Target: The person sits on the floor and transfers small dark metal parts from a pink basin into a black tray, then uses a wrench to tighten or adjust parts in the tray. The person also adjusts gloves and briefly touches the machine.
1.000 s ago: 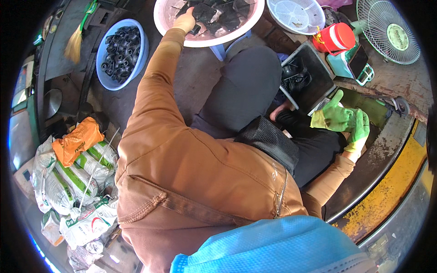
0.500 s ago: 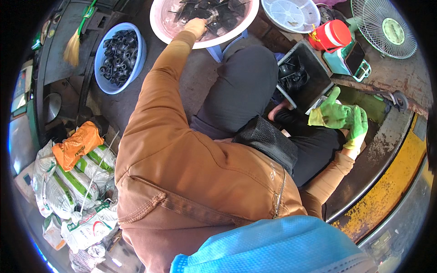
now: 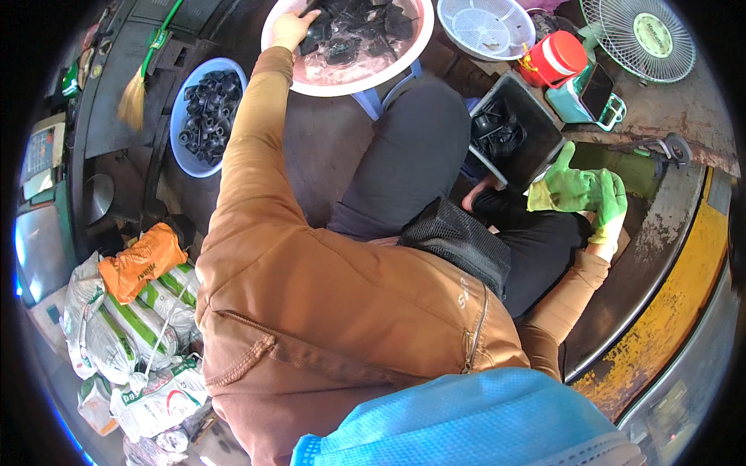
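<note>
My bare left hand (image 3: 291, 31) is at the left rim of a white-rimmed pink basin (image 3: 425, 29). Its fingers are closed around the edge of a black rubber part (image 3: 316, 33); the underside of the grip is hidden. More black parts (image 3: 353, 35) lie in the basin among pinkish, shiny liquid or film. On the other side, my right hand (image 3: 575, 190) wears a green glove, thumb raised and fingers stretched leftward. It hovers by the near corner of a dark grey bin (image 3: 545, 159), over my bent leg, with nothing visible held.
A blue tub (image 3: 242, 87) of small black parts stands at left, near a broom (image 3: 134, 99). White sacks (image 3: 128, 334) and an orange bag (image 3: 142, 262) are piled lower left. A white colander (image 3: 488, 27), red jug (image 3: 561, 56) and fan (image 3: 651, 37) stand upper right. A yellow machine edge (image 3: 660, 311) curves right.
My left hand has moved from the middle of the basin to its left rim. The gloved right hand keeps nearly the same pose. The whole view has shifted slightly.
</note>
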Action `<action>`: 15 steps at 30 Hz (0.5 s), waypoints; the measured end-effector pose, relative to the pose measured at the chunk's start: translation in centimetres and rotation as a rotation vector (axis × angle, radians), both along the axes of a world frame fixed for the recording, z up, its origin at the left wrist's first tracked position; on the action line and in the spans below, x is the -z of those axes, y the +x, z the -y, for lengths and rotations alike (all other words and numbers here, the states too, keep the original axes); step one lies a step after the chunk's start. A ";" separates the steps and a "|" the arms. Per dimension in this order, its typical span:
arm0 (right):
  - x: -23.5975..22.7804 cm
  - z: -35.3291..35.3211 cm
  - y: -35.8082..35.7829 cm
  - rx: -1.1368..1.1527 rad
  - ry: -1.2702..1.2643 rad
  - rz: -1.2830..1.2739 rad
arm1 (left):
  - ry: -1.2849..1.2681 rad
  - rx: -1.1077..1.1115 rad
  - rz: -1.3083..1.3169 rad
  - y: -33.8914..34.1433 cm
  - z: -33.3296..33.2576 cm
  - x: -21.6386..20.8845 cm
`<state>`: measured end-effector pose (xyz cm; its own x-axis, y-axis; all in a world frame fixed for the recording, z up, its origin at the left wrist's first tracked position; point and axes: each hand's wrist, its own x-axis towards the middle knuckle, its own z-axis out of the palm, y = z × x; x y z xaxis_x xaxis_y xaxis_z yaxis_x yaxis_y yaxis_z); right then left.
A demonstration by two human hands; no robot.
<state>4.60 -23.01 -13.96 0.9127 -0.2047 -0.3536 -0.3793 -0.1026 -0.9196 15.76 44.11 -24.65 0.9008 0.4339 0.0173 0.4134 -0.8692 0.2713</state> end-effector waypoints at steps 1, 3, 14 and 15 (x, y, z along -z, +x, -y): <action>0.1 0.0 0.0 -0.012 -0.007 0.012 | -0.021 -0.016 -0.030 0.3 -0.2 -0.4; 0.1 0.0 0.1 0.000 0.006 0.017 | -0.014 -0.051 -0.048 0.7 -0.5 -0.8; 0.6 0.2 -0.1 -0.013 0.018 0.092 | 0.162 0.034 -0.202 1.3 -1.0 0.1; 0.7 0.4 -0.1 -0.019 -0.001 0.113 | 0.173 0.061 -0.188 1.6 -1.3 -0.1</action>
<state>4.52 -23.40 -14.68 0.9505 -0.1875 -0.2478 -0.2709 -0.1098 -0.9563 17.33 45.41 -24.55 0.9198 0.3834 -0.0835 0.3875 -0.9210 0.0404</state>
